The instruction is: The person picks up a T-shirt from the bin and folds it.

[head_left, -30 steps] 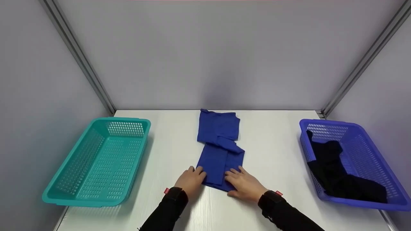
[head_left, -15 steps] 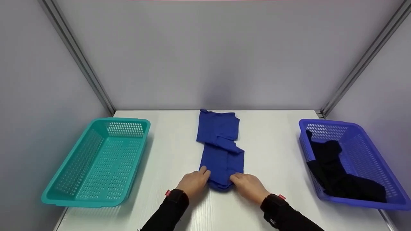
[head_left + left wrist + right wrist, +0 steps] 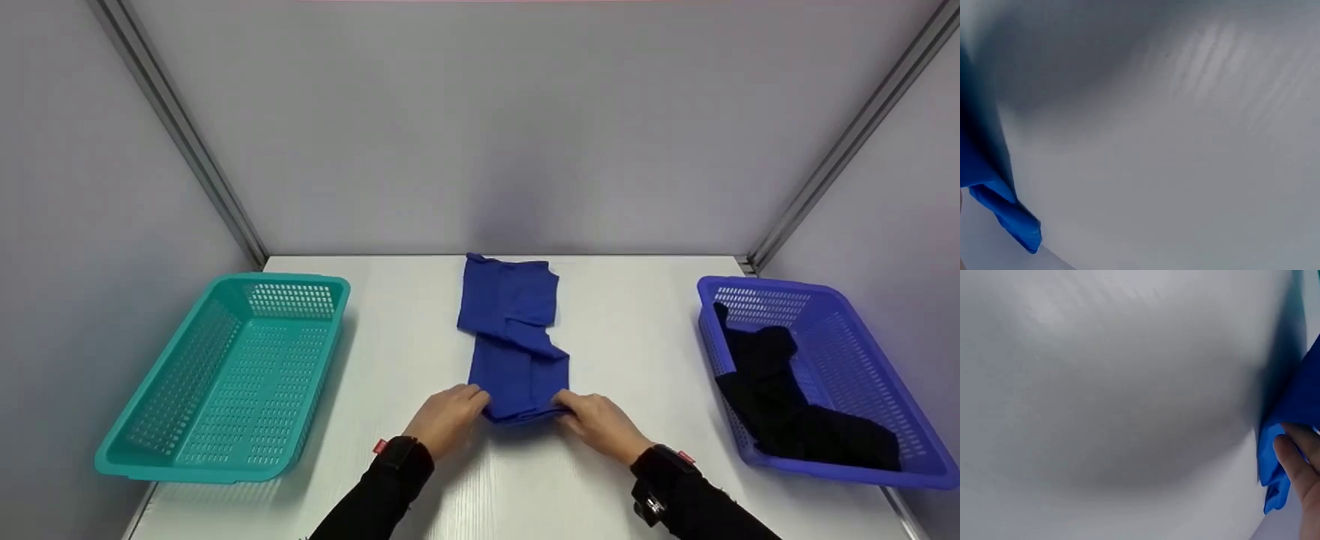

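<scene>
The white desk (image 3: 637, 322) spreads before me, a teal plastic basket (image 3: 251, 375) on its left and a violet plastic basket (image 3: 836, 345) on its right, black cloth (image 3: 795, 409) inside. Between them lies a folded blue garment (image 3: 510, 322), near corners pinched in the grip of left hand (image 3: 448, 420) and right hand (image 3: 604, 426).

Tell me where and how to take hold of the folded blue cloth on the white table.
Best, I'd judge, pinch the folded blue cloth at its two near corners, coming from the wearer's side: that edge runs fairly straight, and the left hand and right hand hold it there. Avoid the middle, where a loose crosswise fold could shift.
</scene>
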The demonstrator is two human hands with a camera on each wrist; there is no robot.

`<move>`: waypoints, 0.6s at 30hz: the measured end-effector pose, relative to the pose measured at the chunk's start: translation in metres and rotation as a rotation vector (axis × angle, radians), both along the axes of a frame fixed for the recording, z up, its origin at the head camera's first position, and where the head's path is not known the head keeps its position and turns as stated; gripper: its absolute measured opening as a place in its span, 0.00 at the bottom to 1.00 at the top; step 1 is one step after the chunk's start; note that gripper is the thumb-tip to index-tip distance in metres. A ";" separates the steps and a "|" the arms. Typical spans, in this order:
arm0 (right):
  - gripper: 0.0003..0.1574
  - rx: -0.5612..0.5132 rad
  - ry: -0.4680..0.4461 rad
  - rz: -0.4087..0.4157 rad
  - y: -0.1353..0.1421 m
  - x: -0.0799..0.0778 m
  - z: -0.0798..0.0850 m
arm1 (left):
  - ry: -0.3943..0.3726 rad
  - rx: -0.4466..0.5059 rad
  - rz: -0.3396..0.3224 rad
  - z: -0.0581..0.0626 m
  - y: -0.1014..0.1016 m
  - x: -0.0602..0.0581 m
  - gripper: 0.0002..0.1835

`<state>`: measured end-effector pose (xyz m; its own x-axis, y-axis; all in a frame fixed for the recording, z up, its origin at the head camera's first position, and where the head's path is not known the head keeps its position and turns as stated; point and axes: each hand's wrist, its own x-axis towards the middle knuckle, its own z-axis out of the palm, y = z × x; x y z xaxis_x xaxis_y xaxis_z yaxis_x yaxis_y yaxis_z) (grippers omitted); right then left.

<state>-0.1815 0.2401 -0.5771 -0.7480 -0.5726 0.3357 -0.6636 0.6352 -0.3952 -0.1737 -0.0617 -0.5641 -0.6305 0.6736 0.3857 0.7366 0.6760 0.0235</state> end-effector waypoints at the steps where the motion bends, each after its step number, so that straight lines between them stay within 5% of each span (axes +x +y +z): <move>1: 0.13 -0.012 0.007 -0.012 0.002 -0.001 0.003 | 0.003 0.034 0.004 0.004 0.000 -0.001 0.18; 8: 0.10 -0.086 -0.027 -0.080 0.012 -0.009 0.031 | 0.108 0.221 -0.014 0.025 0.001 -0.010 0.10; 18: 0.10 -0.157 0.071 -0.031 0.022 -0.011 0.065 | 0.100 0.234 -0.032 0.050 0.002 -0.003 0.09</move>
